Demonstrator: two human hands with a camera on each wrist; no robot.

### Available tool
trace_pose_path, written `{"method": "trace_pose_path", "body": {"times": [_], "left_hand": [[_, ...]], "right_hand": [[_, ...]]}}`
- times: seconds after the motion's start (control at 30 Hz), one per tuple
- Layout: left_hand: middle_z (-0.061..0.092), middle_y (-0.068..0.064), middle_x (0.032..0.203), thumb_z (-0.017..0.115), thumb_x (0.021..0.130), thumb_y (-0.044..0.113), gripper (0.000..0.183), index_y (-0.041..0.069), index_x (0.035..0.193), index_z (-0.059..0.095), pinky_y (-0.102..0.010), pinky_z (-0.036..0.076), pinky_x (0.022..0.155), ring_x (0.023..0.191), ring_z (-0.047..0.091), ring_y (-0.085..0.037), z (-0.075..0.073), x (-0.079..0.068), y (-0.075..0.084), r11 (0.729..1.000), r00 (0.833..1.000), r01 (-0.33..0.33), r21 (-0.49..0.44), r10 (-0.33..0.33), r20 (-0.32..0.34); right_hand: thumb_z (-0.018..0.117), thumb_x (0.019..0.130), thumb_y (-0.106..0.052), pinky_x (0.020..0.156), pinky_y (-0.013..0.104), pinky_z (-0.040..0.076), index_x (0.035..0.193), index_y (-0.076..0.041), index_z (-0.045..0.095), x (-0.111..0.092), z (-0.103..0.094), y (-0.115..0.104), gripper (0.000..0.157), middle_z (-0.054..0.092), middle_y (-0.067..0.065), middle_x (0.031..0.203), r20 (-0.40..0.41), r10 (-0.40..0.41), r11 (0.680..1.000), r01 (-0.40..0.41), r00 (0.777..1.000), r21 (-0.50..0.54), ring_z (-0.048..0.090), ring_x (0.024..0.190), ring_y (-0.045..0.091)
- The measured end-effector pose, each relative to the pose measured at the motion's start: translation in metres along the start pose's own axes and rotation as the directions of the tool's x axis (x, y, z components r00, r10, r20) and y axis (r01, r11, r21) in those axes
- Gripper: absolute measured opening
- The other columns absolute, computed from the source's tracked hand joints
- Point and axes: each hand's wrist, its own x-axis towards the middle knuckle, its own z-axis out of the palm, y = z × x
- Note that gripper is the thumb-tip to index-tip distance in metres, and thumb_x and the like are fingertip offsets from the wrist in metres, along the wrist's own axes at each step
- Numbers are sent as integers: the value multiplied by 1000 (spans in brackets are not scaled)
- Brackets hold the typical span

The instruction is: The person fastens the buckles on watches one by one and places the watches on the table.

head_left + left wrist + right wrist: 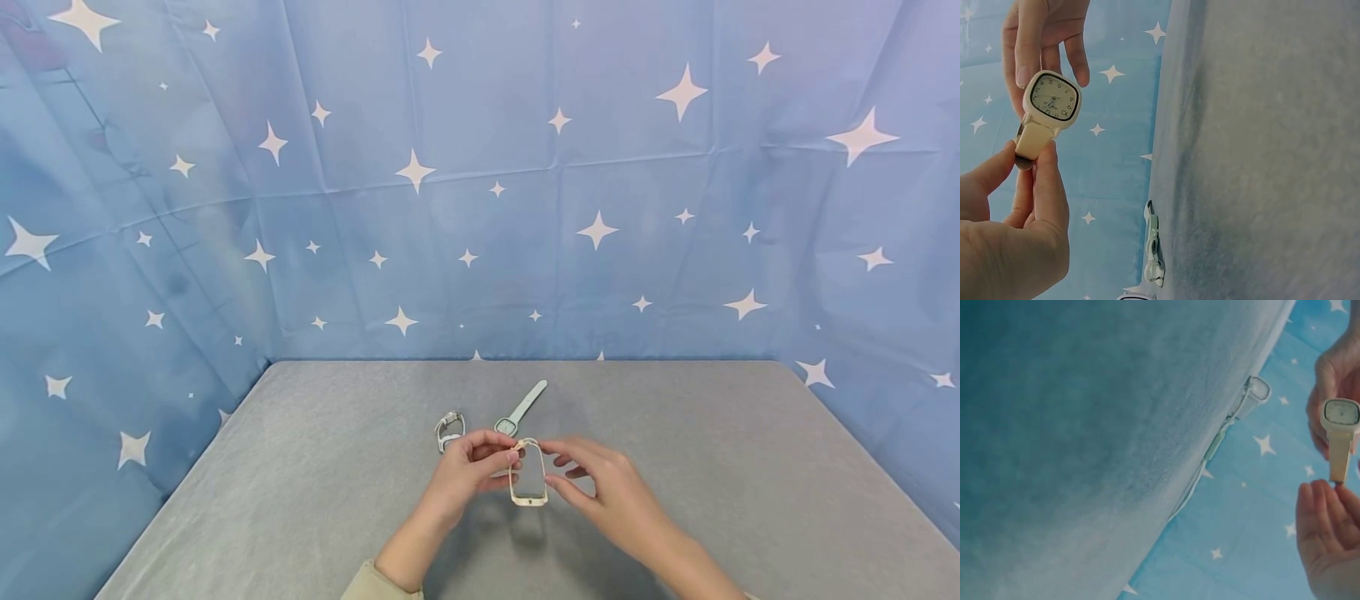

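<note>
Pinching the strap of 1 cream watch [529, 501] between the thumb and fingers of the left hand [480, 460]. Reaching in from the other side with the right hand [600, 479], extending its fingers loosely, with thumb and fingertips at the strap; meeting it or just beside it, impossible to tell surely. Holding the cream watch up between these 2 hands, above the table [750, 467], and casting a soft shadow [528, 533] onto the surface below. Bending the strap into a tall loop, with the case at the bottom in the head view. Showing, in the left wrist view, a pale dial with a dark rim, numerals around it and thin pointers at the middle.

Wearing a beige sleeve [378, 585] on the left forearm.

Going outward, coming to 1 pale green watch [507, 427] just beyond the fingers, lying on the table with its case towards the hands and its strap slanting away to the right. Left of that, coming to 1 white watch [448, 442], resting on the table in a rounded loop, near the left hand.

Farther out, reaching the grey, cloth-like tabletop's far edge and, behind it, a blue curtain [517, 225], creasing along straight folds and bearing many white 4-pointed stars.
</note>
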Motion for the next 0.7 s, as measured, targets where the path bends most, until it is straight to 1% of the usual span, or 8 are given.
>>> {"method": "trace_pose_path", "body": {"times": [0.2,0.33,0.47,0.6,0.7], "left_hand": [[71,7,87,68,92,6,24,-7,112,63,-25,60,75,83,69,-6,-1,1,0,1000,1000,8,-26,-8,-7],[71,7,87,68,93,6,22,-5,111,64,-25,60,75,83,69,-6,-1,1,0,999,1000,12,-38,-12,-4],[71,7,87,68,92,6,22,-5,111,64,-25,60,76,84,69,-6,-2,1,0,999,1000,12,-48,-11,1],[72,6,88,68,92,6,20,-3,110,65,-25,60,76,84,69,-6,-2,2,-1,998,1000,14,-65,-13,7],[73,5,90,67,92,6,18,-1,109,65,-25,60,77,85,69,-7,-3,2,-2,997,1000,13,-79,-12,14]], "right_hand": [[79,83,-12,76,22,59,125,-20,66,-1,0,1,45,71,-3,114,-3,-32,999,32,999,0,67,94,4],[81,82,-11,79,23,59,130,-17,64,-2,0,2,51,70,0,118,-11,-72,997,72,997,-5,68,98,9],[83,79,-11,83,24,58,133,-13,61,-3,0,1,58,68,2,125,-25,-121,993,121,992,-5,68,106,15],[85,77,-13,87,21,56,135,-12,60,-3,1,1,64,66,1,130,-39,-160,987,159,986,-24,66,111,15],[86,76,-14,88,21,56,138,-12,58,-3,1,1,69,64,1,134,-26,-167,986,166,986,-30,66,112,15]]}}
